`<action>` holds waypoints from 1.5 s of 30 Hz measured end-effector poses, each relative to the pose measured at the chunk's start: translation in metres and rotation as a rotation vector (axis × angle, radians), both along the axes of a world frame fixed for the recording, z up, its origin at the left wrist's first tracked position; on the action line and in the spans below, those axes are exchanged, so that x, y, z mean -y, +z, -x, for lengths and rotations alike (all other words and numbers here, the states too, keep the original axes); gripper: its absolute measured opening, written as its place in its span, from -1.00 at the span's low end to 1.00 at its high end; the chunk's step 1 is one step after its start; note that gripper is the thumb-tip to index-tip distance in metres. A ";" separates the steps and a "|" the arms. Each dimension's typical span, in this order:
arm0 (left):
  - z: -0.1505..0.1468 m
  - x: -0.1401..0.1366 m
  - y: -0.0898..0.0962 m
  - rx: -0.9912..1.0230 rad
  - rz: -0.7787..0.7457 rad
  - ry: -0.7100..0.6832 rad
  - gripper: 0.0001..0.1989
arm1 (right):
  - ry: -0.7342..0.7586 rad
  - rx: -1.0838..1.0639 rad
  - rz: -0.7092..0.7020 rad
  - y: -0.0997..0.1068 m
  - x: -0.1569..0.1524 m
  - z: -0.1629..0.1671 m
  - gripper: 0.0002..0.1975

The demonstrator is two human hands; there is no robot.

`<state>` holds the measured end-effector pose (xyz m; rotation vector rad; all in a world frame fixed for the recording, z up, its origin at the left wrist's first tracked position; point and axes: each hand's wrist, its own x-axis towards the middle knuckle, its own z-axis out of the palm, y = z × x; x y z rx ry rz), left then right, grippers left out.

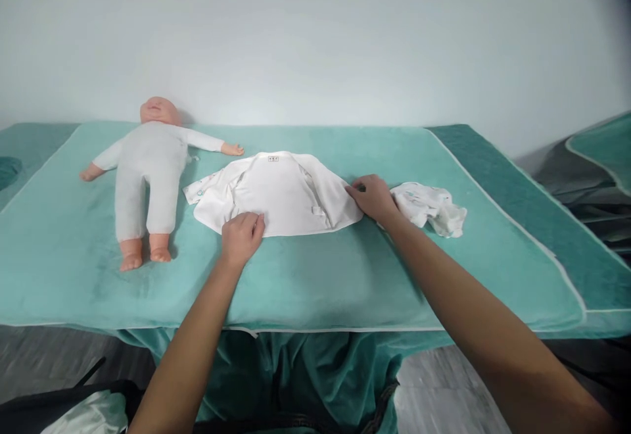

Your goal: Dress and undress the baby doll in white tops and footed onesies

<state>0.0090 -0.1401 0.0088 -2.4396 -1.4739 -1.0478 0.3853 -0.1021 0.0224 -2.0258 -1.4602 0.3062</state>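
Observation:
A white baby shirt (280,194) lies spread open on the teal cover, its inside facing up and a small label at the neck. My left hand (242,238) is closed at the lower hem, left of the middle, with its fingers curled over the cloth. At the right end of the garment, my right hand (373,197) pinches the edge between thumb and fingers. Just beyond that hand rests a crumpled white printed cloth (431,208), partly hidden by my wrist. Left of the shirt, a baby doll (148,158) in a white body lies on its back, arms spread.
The teal cover (315,276) drapes over the table's front edge. Behind stands a plain pale wall (315,39). At the right is a darker teal strip (532,223), and more teal fabric (604,148) hangs at the far right. A dark bag-like item (69,411) sits at lower left.

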 end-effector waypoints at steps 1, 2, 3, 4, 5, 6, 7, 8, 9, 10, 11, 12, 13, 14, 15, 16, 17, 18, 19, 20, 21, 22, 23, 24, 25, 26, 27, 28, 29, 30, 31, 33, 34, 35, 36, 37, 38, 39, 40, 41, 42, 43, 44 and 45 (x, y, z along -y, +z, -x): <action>0.000 0.000 0.000 0.004 -0.004 0.000 -0.59 | -0.016 -0.037 0.001 0.001 -0.003 -0.002 -0.84; 0.000 0.000 0.000 0.008 -0.007 -0.001 -0.60 | -0.045 -0.065 -0.006 0.002 -0.006 -0.005 -0.84; 0.000 -0.001 -0.001 0.012 -0.010 -0.003 -0.60 | -0.083 -0.086 -0.020 0.003 -0.009 -0.008 -0.84; 0.000 -0.001 -0.001 0.015 -0.013 -0.006 -0.61 | -0.122 -0.111 -0.038 0.004 -0.012 -0.011 -0.84; 0.000 -0.001 -0.001 0.018 -0.015 -0.007 -0.61 | -0.157 -0.137 -0.059 0.005 -0.017 -0.013 -0.84; 0.000 -0.001 -0.001 0.021 -0.017 -0.009 -0.61 | -0.184 -0.161 -0.081 0.006 -0.023 -0.016 -0.84; 0.000 -0.001 -0.001 0.025 -0.018 -0.010 -0.61 | -0.205 -0.183 -0.105 0.006 -0.030 -0.018 -0.83; 0.000 -0.001 -0.001 0.029 -0.019 -0.011 -0.61 | -0.222 -0.201 -0.128 0.006 -0.038 -0.020 -0.82; 0.000 -0.001 0.000 0.032 -0.021 -0.012 -0.61 | -0.236 -0.212 -0.152 0.006 -0.046 -0.022 -0.80; 0.000 -0.001 0.000 0.036 -0.023 -0.013 -0.62 | -0.250 -0.215 -0.174 0.006 -0.054 -0.024 -0.78; 0.000 -0.001 0.000 0.039 -0.025 -0.014 -0.62 | -0.266 -0.212 -0.193 0.005 -0.060 -0.027 -0.77; 0.000 -0.001 0.000 0.041 -0.028 -0.016 -0.62 | -0.285 -0.200 -0.209 0.003 -0.065 -0.029 -0.75; 0.000 -0.001 0.000 0.042 -0.030 -0.017 -0.62 | -0.308 -0.181 -0.223 0.001 -0.068 -0.031 -0.73; 0.000 -0.001 0.000 0.043 -0.032 -0.016 -0.62 | -0.332 -0.156 -0.233 -0.002 -0.069 -0.033 -0.72; 0.000 -0.001 0.000 0.044 -0.036 -0.016 -0.62 | -0.357 -0.133 -0.241 -0.005 -0.068 -0.034 -0.69; 0.000 -0.001 -0.001 0.046 -0.041 -0.016 -0.62 | -0.377 -0.105 -0.246 -0.009 -0.066 -0.034 -0.67; 0.000 -0.001 -0.001 0.049 -0.045 -0.017 -0.62 | -0.382 -0.063 -0.253 -0.012 -0.063 -0.033 -0.63; 0.000 -0.001 -0.001 0.052 -0.049 -0.017 -0.62 | -0.365 -0.003 -0.265 -0.015 -0.059 -0.030 -0.60; 0.000 -0.001 -0.001 0.054 -0.051 -0.017 -0.62 | -0.320 0.075 -0.283 -0.018 -0.055 -0.027 -0.57; 0.000 -0.001 -0.001 0.055 -0.050 -0.017 -0.62 | -0.246 0.167 -0.301 -0.019 -0.051 -0.022 -0.55; 0.000 -0.001 -0.001 0.055 -0.045 -0.015 -0.62 | -0.152 0.260 -0.310 -0.020 -0.048 -0.017 -0.54; 0.000 -0.001 -0.001 0.053 -0.038 -0.011 -0.62 | -0.050 0.340 -0.300 -0.020 -0.045 -0.012 -0.54; 0.000 -0.001 -0.001 0.050 -0.028 -0.007 -0.61 | 0.037 0.390 -0.267 -0.019 -0.043 -0.007 -0.55; 0.000 -0.001 -0.001 0.049 -0.019 -0.003 -0.61 | 0.093 0.415 -0.216 -0.018 -0.041 -0.003 -0.57; 0.000 -0.001 -0.001 0.047 -0.009 0.003 -0.60 | 0.114 0.422 -0.161 -0.017 -0.039 0.001 -0.58; -0.001 0.000 -0.001 0.046 0.001 0.008 -0.60 | 0.108 0.418 -0.117 -0.015 -0.038 0.003 -0.57; -0.001 0.000 -0.001 0.045 0.008 0.014 -0.60 | 0.095 0.411 -0.092 -0.013 -0.036 0.005 -0.57; -0.001 0.000 -0.001 0.044 0.015 0.020 -0.60 | 0.087 0.402 -0.089 -0.010 -0.035 0.008 -0.56; -0.002 0.000 -0.001 0.042 0.023 0.026 -0.60 | 0.095 0.393 -0.101 -0.007 -0.034 0.011 -0.56; -0.002 0.000 -0.001 0.039 0.030 0.031 -0.60 | 0.121 0.384 -0.124 -0.004 -0.032 0.016 -0.55; -0.002 0.000 -0.001 0.034 0.038 0.035 -0.60 | 0.163 0.373 -0.150 0.000 -0.031 0.023 -0.55; -0.003 0.001 -0.001 0.023 0.056 0.041 -0.60 | 0.270 0.348 -0.195 0.007 -0.030 0.048 -0.52; -0.003 0.001 -0.001 0.017 0.065 0.043 -0.60 | 0.337 0.334 -0.202 0.011 -0.030 0.065 -0.50; -0.003 0.001 -0.001 0.011 0.074 0.044 -0.60 | 0.414 0.317 -0.189 0.014 -0.030 0.085 -0.48; -0.003 0.001 0.000 0.006 0.081 0.045 -0.60 | 0.500 0.297 -0.152 0.016 -0.031 0.107 -0.47; -0.003 0.002 0.000 0.002 0.088 0.046 -0.60 | 0.580 0.274 -0.101 0.017 -0.032 0.129 -0.45; -0.003 0.002 0.001 -0.002 0.094 0.047 -0.59 | 0.650 0.266 -0.056 0.017 -0.034 0.152 -0.42; -0.003 0.002 0.001 -0.005 0.100 0.047 -0.59 | 0.691 0.271 -0.030 0.016 -0.037 0.173 -0.40; -0.002 0.003 0.002 -0.007 0.104 0.047 -0.58 | 0.706 0.283 -0.013 0.014 -0.039 0.191 -0.38; -0.002 0.003 0.002 -0.009 0.109 0.048 -0.58 | 0.702 0.299 -0.004 0.011 -0.042 0.207 -0.37; -0.002 0.003 0.002 -0.009 0.113 0.049 -0.58 | 0.688 0.314 0.001 0.008 -0.046 0.219 -0.37; -0.002 0.003 0.001 -0.009 0.117 0.052 -0.58 | 0.674 0.327 0.003 0.005 -0.049 0.229 -0.36; -0.002 0.003 0.000 -0.007 0.119 0.054 -0.57 | 0.665 0.337 0.004 0.003 -0.053 0.235 -0.36; -0.002 0.003 -0.001 -0.005 0.119 0.057 -0.56 | 0.665 0.344 0.003 0.001 -0.057 0.239 -0.35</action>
